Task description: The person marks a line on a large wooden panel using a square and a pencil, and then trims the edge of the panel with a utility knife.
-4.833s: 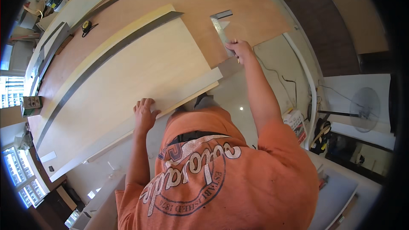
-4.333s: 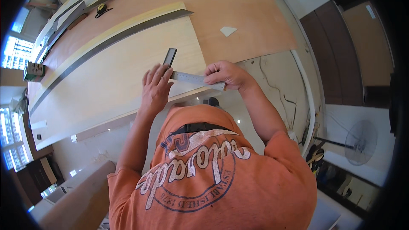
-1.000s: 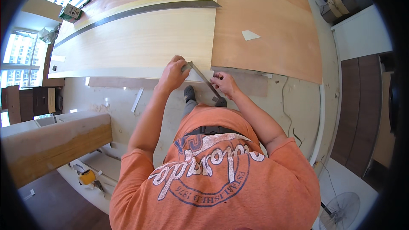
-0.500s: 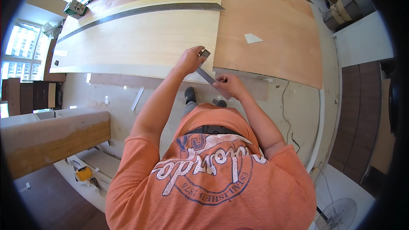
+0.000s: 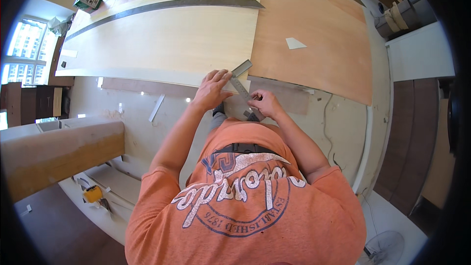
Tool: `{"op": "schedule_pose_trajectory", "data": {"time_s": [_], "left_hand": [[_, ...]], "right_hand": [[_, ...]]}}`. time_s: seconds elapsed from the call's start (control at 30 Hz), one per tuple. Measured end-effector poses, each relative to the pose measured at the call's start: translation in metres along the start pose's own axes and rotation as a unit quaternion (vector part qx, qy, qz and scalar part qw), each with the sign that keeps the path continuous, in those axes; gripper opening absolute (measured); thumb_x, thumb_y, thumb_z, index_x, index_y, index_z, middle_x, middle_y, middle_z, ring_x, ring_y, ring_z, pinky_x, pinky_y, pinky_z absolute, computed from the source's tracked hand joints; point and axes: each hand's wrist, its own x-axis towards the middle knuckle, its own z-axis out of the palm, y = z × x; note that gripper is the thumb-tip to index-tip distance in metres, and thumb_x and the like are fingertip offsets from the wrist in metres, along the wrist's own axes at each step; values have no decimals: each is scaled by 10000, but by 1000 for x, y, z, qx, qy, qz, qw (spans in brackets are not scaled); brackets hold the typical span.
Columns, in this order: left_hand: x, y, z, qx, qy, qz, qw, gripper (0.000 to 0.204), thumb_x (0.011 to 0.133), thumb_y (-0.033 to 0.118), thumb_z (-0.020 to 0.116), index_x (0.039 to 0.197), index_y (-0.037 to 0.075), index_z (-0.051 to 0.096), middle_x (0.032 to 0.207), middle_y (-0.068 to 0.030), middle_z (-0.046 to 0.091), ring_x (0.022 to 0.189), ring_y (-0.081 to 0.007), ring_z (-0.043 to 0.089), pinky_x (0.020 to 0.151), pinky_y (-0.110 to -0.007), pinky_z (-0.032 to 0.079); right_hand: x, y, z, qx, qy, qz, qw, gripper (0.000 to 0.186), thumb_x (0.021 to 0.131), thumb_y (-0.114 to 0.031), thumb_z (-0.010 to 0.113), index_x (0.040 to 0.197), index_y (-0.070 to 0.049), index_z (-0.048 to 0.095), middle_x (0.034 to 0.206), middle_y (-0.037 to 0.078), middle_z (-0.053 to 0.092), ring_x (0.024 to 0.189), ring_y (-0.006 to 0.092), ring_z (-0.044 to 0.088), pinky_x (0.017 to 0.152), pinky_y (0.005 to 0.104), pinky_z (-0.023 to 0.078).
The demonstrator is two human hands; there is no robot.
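Note:
A metal try square lies at an angle over the front right corner of a pale board. Its short thick arm rests toward the board and its marked blade reaches back toward my body. My right hand pinches the lower part of the blade, just off the board's front edge. Beside the blade, my left hand has its fingers stretched out and its thumb apart. Its fingertips are close to the square's corner; whether they touch it I cannot tell.
The pale board lies on a larger reddish-brown plywood sheet. A long dark strip crosses the board. A small white offcut sits to the right. A box stands far left. A cable trails on the floor.
My left hand has let go of the square, moving down and left with its fingers opening. The square has turned slightly and its short arm shows fully. My right hand still holds the blade.

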Motion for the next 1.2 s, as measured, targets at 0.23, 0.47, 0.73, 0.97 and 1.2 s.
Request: {"op": "schedule_pose_trajectory", "data": {"time_s": [0.23, 0.47, 0.73, 0.97, 1.2], "left_hand": [[-2, -1, 12, 19, 0, 10, 1000, 690, 843, 259, 757, 1440, 38, 490, 1496, -112, 470, 1406, -352, 381, 1166, -497, 321], [-1, 3, 15, 25, -27, 1, 999, 665, 856, 268, 746, 1425, 31, 497, 1534, -94, 417, 1429, -322, 355, 1164, -585, 298], [-4, -3, 25, 48, -9, 11, 999, 666, 905, 324, 703, 1455, 32, 467, 1549, -108, 400, 1450, -329, 330, 1173, -597, 272], [-6, -1, 25, 52, -10, 7, 999, 674, 917, 367, 683, 1459, 35, 462, 1547, -118, 400, 1455, -328, 323, 1174, -596, 266], [-6, 13, 31, 49, 11, -44, 998, 674, 917, 400, 683, 1446, 35, 483, 1529, -118, 418, 1454, -326, 330, 1167, -627, 250]], "right_hand": [[-2, 6, 2, -4, -7, -11, 1000, 371, 809, -267, 797, 1045, 10, 725, 883, 139, 734, 772, 187, 675, 730, 332, 542], [2, 19, 6, 32, 19, -15, 999, 332, 856, -258, 765, 1038, 17, 724, 855, 114, 726, 745, 166, 657, 703, 322, 536], [19, -1, 7, 208, 32, 45, 976, 164, 917, -119, 706, 1005, 19, 716, 810, 29, 687, 684, 88, 580, 627, 251, 489], [17, 0, 10, 247, 40, 55, 967, 160, 894, -91, 713, 1006, 23, 716, 806, 24, 687, 677, 95, 589, 628, 247, 498], [23, -6, 13, 186, 26, 32, 982, 148, 902, -103, 704, 980, 22, 719, 797, 32, 692, 671, 100, 598, 624, 256, 503]]}}
